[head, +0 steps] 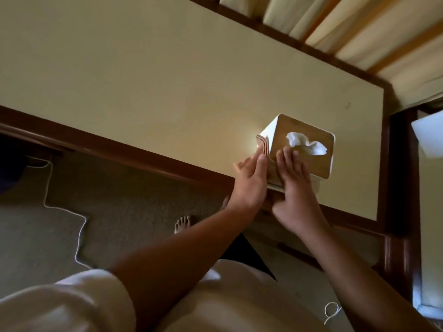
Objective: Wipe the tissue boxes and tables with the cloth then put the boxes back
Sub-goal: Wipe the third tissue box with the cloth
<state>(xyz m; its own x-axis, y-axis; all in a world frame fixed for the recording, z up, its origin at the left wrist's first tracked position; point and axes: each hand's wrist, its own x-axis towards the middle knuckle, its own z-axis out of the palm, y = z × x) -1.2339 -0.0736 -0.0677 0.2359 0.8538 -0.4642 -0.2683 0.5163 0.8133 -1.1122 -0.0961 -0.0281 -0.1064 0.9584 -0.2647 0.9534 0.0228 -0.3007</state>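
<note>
The table (167,68), a long cream top framed in dark wood, is seen slantwise across the view. Behind its far edge pale curtains (354,32) are hung in folds. Below its near edge a brownish carpet (119,212) is laid, and a white shirt (227,295) fills the bottom of the picture.

The tissue box (285,129) is set on the table near its right end, close to the near edge. Its body is white, its lid a light wood, and it stands upright.

The right hand (294,188) is laid on the near part of the lid, its fingers straight and a little spread, the tips just short of the tissue. The left hand (249,183) is held flat against the left side of the box, fingers straight and together, and a folded pinkish cloth (262,146) is pressed by them against that side.

A crumpled white tissue (309,144) is pulled up through the lid. A thin white cable (79,224) is trailed over the carpet, and a bare foot (182,224) is planted beside the left forearm.
</note>
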